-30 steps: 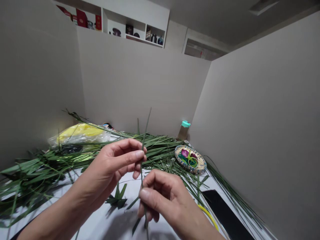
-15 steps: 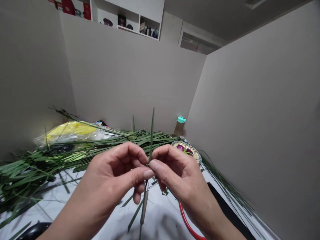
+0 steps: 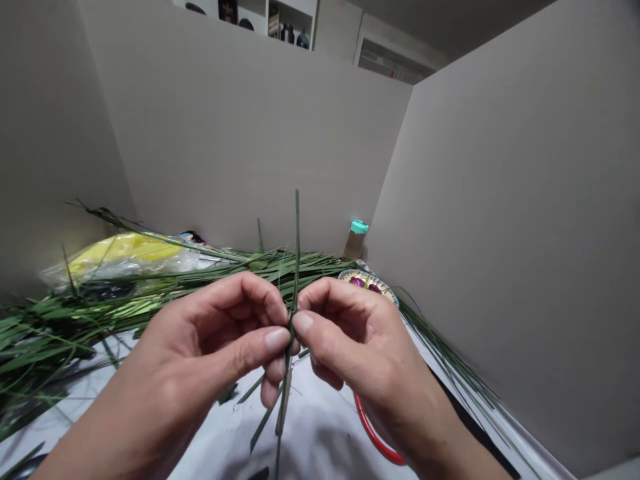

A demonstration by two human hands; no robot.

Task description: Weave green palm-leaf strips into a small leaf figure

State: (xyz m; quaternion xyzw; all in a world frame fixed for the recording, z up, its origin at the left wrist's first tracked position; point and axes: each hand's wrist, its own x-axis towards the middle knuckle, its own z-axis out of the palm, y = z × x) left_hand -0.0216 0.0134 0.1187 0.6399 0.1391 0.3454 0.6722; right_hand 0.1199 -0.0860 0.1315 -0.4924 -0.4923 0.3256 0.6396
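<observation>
A long thin green leaf strip stands upright between both hands. My left hand pinches it with thumb and fingers closed, from the left. My right hand pinches the same strip from the right, fingertips meeting the left hand's at the strip. The strip's lower end hangs below the hands over the white table. A big pile of green leaves lies across the table behind the hands.
A yellow bag in clear plastic lies at the back left. A teal-capped bottle stands in the far corner, a patterned plate in front of it. A red curved object shows under my right hand. Grey partition walls surround the table.
My right hand rose from below the left hand to meet it at the strip. The camera tilted down a little, and the strip now stands straighter and taller.
</observation>
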